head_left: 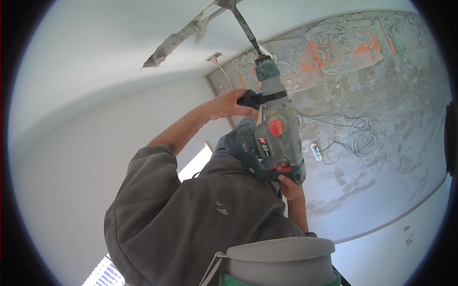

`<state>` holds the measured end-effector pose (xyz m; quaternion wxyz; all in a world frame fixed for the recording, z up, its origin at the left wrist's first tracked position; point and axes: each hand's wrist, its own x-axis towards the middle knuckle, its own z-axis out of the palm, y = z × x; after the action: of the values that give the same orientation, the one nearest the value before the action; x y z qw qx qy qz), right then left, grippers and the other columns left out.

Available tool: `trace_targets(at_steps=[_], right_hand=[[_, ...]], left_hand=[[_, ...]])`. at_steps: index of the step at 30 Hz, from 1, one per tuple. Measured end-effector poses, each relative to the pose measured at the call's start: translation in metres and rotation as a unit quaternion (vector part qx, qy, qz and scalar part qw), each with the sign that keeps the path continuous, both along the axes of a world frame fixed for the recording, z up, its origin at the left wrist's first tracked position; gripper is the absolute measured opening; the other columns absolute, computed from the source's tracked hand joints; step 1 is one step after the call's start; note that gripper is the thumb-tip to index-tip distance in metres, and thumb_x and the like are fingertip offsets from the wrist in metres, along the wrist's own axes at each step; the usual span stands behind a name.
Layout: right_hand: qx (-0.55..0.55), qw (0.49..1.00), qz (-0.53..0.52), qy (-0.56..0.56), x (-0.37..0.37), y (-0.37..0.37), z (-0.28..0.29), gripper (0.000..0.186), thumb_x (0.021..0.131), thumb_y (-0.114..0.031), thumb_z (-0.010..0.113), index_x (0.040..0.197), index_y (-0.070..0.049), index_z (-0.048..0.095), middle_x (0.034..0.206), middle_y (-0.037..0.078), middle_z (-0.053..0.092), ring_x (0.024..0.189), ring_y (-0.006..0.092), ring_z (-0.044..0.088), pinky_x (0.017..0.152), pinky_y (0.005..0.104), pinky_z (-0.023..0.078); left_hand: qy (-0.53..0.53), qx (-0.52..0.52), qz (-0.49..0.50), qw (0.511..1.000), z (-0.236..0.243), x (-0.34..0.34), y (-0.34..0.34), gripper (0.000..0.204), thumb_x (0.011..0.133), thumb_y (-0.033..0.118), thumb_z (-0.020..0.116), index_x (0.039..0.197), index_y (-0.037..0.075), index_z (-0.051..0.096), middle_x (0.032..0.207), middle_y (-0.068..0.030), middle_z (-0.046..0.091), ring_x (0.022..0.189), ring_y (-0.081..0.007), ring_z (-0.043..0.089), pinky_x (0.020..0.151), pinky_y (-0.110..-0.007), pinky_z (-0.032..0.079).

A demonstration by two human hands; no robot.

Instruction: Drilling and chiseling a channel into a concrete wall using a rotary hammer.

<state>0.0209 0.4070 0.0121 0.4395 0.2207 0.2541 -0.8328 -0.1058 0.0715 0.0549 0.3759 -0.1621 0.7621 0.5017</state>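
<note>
A dark green and grey rotary hammer (281, 131) with a red knob on its side is held up in front of my body. My left hand (241, 102) is wrapped round the black side handle (255, 98) behind the chuck. My right hand (288, 187) grips the rear handle, its fingers near the red trigger (285, 169). A long dark chisel bit (245, 31) runs from the chuck to the white surface at the top of view, its wide end partly cut off by the frame edge. Beside it, a broken, jagged grey strip (174, 44) shows in that surface.
Rubble (353, 28) and orange pieces (367, 47) cover the far part of the dusty grey floor (343, 190). A coiled cable (365, 138) and a white power strip (316, 151) lie on the right. A plain white wall (95, 143) stands on the left.
</note>
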Motion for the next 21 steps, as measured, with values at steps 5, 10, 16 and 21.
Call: trace_targets(at_steps=[5,10,16,21], right_hand=[[-0.026,0.999,0.014,0.025,-0.010,0.004,0.008,0.046,0.074,0.006,0.062,0.115,-0.009,0.048,0.105,0.006,0.053,0.113,0.0237,0.048,0.104,0.0424,0.035],[-0.056,0.998,0.022,0.015,-0.021,0.005,0.012,0.046,0.074,0.008,0.064,0.115,-0.009,0.050,0.106,0.005,0.052,0.110,0.0216,0.049,0.102,0.0385,0.036],[-0.076,0.995,0.035,0.060,-0.022,0.009,-0.005,0.047,0.075,0.008,0.064,0.117,-0.009,0.049,0.109,0.006,0.053,0.111,0.0208,0.049,0.103,0.0384,0.036],[-0.058,0.993,0.049,0.091,-0.014,0.014,-0.014,0.046,0.078,0.006,0.065,0.119,-0.008,0.049,0.112,0.005,0.053,0.114,0.0192,0.048,0.102,0.0372,0.038]], left_hand=[[-0.063,0.259,0.275,0.924,-0.014,-0.017,-0.006,0.055,0.081,0.040,0.073,0.120,0.004,0.057,0.107,-0.0054,0.062,0.101,-0.0167,0.058,0.086,-0.030,0.045],[0.000,0.221,0.354,0.909,-0.014,-0.060,0.029,0.054,0.078,0.051,0.072,0.108,0.007,0.063,0.099,-0.0054,0.065,0.089,-0.0150,0.060,0.082,-0.031,0.046],[-0.032,0.113,0.392,0.913,-0.030,-0.066,0.031,0.054,0.073,0.054,0.075,0.100,0.008,0.067,0.096,-0.0042,0.066,0.081,-0.0141,0.060,0.076,-0.029,0.046],[-0.025,0.052,0.385,0.921,-0.002,-0.067,0.052,0.055,0.072,0.051,0.077,0.100,0.005,0.067,0.095,-0.0041,0.066,0.078,-0.0138,0.062,0.075,-0.028,0.049]])
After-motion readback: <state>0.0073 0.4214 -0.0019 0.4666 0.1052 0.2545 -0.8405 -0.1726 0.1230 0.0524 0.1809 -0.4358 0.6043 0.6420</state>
